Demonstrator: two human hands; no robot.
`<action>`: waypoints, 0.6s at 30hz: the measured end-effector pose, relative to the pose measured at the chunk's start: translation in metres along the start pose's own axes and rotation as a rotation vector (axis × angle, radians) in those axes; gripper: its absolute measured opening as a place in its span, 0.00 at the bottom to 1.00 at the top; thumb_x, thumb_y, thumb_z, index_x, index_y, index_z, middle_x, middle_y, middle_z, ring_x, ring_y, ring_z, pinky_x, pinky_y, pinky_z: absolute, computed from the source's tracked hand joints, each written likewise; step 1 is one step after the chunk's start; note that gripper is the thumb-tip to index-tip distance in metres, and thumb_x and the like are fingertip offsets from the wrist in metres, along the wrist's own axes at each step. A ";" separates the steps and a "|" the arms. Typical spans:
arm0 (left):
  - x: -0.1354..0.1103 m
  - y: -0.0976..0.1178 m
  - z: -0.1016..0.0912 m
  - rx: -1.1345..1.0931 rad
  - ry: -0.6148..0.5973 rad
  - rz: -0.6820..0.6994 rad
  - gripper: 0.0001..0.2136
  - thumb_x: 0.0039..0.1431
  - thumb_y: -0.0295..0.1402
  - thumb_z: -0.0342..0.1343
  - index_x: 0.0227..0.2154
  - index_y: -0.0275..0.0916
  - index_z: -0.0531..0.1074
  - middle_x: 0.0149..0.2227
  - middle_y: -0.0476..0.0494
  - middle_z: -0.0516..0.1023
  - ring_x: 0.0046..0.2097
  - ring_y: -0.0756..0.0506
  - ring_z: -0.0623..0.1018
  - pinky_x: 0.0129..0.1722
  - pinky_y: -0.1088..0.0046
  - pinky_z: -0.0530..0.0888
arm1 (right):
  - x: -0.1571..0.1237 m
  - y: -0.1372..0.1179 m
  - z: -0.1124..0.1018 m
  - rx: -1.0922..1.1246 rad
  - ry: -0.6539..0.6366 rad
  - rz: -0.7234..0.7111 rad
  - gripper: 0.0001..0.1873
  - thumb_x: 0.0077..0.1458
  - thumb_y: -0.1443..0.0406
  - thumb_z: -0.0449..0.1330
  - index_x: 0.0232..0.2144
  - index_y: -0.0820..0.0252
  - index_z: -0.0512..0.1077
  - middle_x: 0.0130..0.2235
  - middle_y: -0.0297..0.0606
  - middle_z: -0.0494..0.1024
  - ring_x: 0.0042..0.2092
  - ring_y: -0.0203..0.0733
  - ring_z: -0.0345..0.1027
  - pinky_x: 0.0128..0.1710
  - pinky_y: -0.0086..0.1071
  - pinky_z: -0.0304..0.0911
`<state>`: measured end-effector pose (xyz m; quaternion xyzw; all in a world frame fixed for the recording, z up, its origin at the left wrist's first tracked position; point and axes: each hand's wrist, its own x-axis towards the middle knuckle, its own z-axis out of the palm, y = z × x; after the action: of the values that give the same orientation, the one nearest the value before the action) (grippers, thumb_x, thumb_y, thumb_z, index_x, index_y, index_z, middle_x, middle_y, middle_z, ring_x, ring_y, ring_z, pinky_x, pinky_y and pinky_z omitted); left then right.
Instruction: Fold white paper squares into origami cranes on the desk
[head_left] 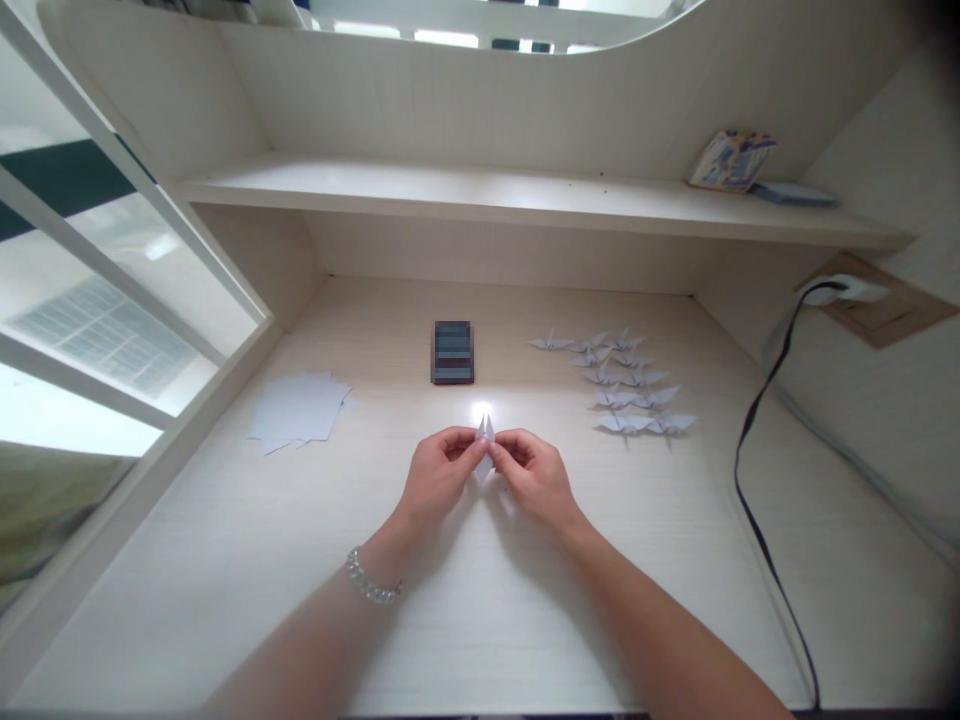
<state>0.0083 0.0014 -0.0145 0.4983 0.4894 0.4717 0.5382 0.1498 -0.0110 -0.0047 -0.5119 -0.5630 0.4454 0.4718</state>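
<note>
A small white folded paper [484, 462] is pinched between my two hands over the middle of the desk, its two narrow points facing away from me. My left hand [444, 472] grips its left side with thumb and fingers. On the right side, my right hand [534, 474] holds it the same way. The fingertips hide part of the folds. Off to the right stand several finished white paper cranes [630, 385] in rows. A loose stack of white paper sheets [296, 410] lies to the left.
A phone [452, 352] with a blurred screen lies beyond my hands on the desk [480, 640]. A black cable [742, 450] runs from a wall socket [885, 298] down the right side. On the shelf [450, 190] are a colourful box [731, 160] and a flat blue item [793, 193].
</note>
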 end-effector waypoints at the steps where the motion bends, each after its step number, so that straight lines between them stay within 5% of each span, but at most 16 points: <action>1: 0.000 0.000 0.000 0.017 0.015 -0.002 0.12 0.48 0.38 0.60 0.31 0.34 0.76 0.32 0.41 0.79 0.34 0.46 0.76 0.34 0.73 0.71 | 0.000 -0.001 0.000 -0.008 0.002 -0.007 0.09 0.53 0.61 0.58 0.31 0.62 0.73 0.30 0.37 0.76 0.31 0.38 0.68 0.31 0.29 0.63; 18: 0.000 0.005 -0.004 0.156 -0.001 -0.002 0.12 0.50 0.40 0.58 0.28 0.34 0.76 0.28 0.43 0.77 0.30 0.48 0.72 0.29 0.75 0.67 | 0.004 0.010 0.001 0.072 0.010 0.053 0.11 0.47 0.59 0.63 0.28 0.62 0.73 0.28 0.38 0.75 0.30 0.38 0.67 0.29 0.30 0.62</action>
<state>0.0044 0.0018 -0.0099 0.5385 0.5250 0.4313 0.4984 0.1505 -0.0059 -0.0139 -0.5117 -0.5302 0.4752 0.4808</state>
